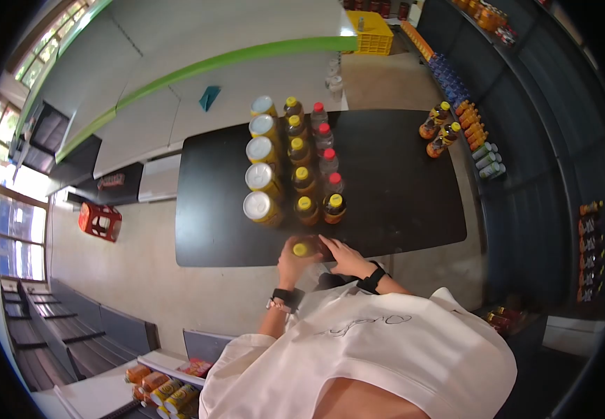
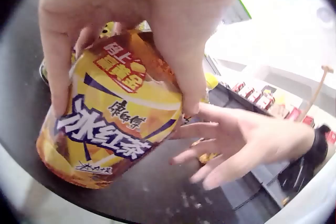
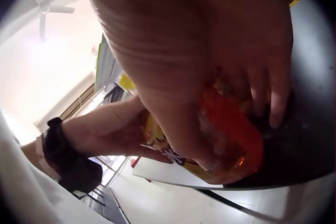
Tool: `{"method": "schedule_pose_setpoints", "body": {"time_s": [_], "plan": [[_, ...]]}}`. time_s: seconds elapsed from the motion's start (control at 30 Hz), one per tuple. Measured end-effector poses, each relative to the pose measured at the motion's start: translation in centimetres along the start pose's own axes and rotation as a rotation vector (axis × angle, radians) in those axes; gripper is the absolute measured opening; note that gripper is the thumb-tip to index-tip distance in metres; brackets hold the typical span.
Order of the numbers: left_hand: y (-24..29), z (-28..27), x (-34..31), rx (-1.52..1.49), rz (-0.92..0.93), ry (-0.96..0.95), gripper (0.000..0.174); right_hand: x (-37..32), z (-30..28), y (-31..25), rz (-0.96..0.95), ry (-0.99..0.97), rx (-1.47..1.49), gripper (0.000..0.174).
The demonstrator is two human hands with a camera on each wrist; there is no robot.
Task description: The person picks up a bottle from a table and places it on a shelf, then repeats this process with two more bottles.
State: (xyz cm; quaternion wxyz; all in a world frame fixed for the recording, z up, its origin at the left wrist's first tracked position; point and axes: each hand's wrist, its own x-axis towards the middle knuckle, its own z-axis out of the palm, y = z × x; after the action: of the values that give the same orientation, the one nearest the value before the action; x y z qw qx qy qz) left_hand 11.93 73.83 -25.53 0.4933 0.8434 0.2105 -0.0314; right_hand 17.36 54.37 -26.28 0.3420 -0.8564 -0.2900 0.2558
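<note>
My left hand grips a bottle of iced tea with a yellow cap, at the near edge of the black table. In the left wrist view its thumb and fingers lie round the bottle's yellow-and-orange label. My right hand is at the bottle's right side, its fingers spread and fairly straight in the left wrist view. Seen from the right wrist, its thumb lies against the orange part of the bottle. Just beyond stand yellow-capped tea bottles in a row.
Left of the tea bottles runs a row of yellow cans; on the right is a row of clear red-capped bottles. Two tea bottles stand at the table's far right corner. Stocked shelves line the right side; a red crate sits left.
</note>
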Motion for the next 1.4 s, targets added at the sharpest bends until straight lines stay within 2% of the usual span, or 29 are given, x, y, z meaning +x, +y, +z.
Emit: {"method": "schedule_pose_setpoints", "body": {"time_s": [0.03, 0.1, 0.17, 0.2, 0.23, 0.37, 0.43, 0.5, 0.57, 0.63, 0.67, 0.7, 0.73, 0.77, 0.87, 0.9, 0.97, 1.0, 1.03, 1.1, 1.2, 1.3, 1.4], "plan": [[0.6, 0.9, -0.4, -0.065, -0.04, -0.027, 0.085, -0.6, 0.0, 0.9, 0.058, -0.032, 0.026, 0.106], [2.6, 3.0, -1.0, -0.033, 0.016, -0.058, 0.085, -2.2, -1.0, 2.7, 0.027, 0.081, 0.054, 0.1], [6.3, 4.7, -1.9, 0.089, 0.068, -0.254, 0.087, -4.6, -3.3, 3.7, -0.009, 0.186, 0.136, 0.092], [7.7, 5.9, -2.1, 0.145, 0.105, -0.293, 0.088, -5.9, -3.1, 6.0, 0.015, 0.261, 0.218, 0.083], [9.8, 6.9, -2.4, 0.158, 0.134, -0.332, 0.088, -7.7, -4.0, 6.6, 0.043, 0.302, 0.224, 0.083], [19.4, 11.5, -3.7, 0.257, 0.33, -0.594, 0.087, -17.8, -8.7, 8.3, 0.122, 0.644, 0.249, 0.08], [24.0, 14.1, -5.0, 0.087, 0.488, -0.87, 0.08, -23.3, -10.6, 7.9, 0.144, 0.781, 0.266, 0.08], [28.9, 16.3, -7.6, 0.162, 0.596, -0.955, 0.08, -28.7, -13.2, 7.4, 0.234, 0.934, 0.399, 0.081], [32.2, 19.2, -10.2, 0.118, 0.782, -1.064, 0.088, -33.9, -15.1, 7.6, 0.299, 0.999, 0.326, 0.083], [34.5, 22.6, -13.1, 0.156, 0.871, -1.086, 0.093, -38.2, -15.7, 9.9, 0.152, 1.14, 0.538, 0.083], [34.6, 24.6, -14.3, 0.049, 0.856, -1.118, 0.094, -40.1, -16.2, 10.6, 0.069, 1.181, 0.652, 0.08], [34.7, 26.5, -15.5, -0.055, 0.838, -1.151, 0.094, -41.6, -16.3, 11.6, 0.073, 1.213, 0.638, 0.08], [34.6, 28.3, -17.2, -0.162, 0.839, -1.167, 0.095, -43.1, -16.3, 12.7, 0.019, 1.266, 0.748, 0.079], [34.5, 30.1, -18.6, -0.157, 0.862, -1.2, 0.095, -44.7, -16.1, 13.8, -0.039, 1.32, 0.858, 0.078], [35.1, 34.3, -22.3, -0.256, 0.563, -1.312, 0.095, -50.5, -16.3, 14.8, 0.079, 1.368, 0.709, 0.079], [35.1, 36.0, -23.3, -0.243, 0.574, -1.352, 0.095, -52.3, -16.4, 14.8, 0.139, 1.349, 0.649, 0.079], [34.8, 39.9, -24.7, -0.407, 0.645, -1.362, 0.093, -55.4, -16.4, 15.5, 0.2, 1.388, 0.633, 0.078], [35.0, 41.6, -25.4, -0.426, 0.742, -1.324, 0.09, -56.6, -16.5, 15.9, 0.208, 1.408, 0.638, 0.076], [35.0, 42.6, -25.9, -0.427, 0.745, -1.341, 0.09, -57.6, -16.6, 16.1, 0.213, 1.42, 0.645, 0.073], [35.8, 44.4, -26.8, -0.364, 0.617, -1.394, 0.089, -59.2, -16.7, 16.8, 0.267, 1.436, 0.614, 0.072], [37.5, 46.4, -27.6, -0.376, 0.581, -1.428, 0.087, -61.0, -17.8, 17.8, 0.351, 1.451, 0.607, 0.07], [38.8, 49.2, -27.1, -0.318, 0.563, -1.457, 0.085, -61.3, -18.8, 19.4, 0.368, 1.499, 0.634, 0.067], [40.3, 52.6, -26.2, -0.269, 0.646, -1.441, 0.083, -61.7, -20.8, 20.9, 0.546, 1.475, 0.585, 0.064]]}}
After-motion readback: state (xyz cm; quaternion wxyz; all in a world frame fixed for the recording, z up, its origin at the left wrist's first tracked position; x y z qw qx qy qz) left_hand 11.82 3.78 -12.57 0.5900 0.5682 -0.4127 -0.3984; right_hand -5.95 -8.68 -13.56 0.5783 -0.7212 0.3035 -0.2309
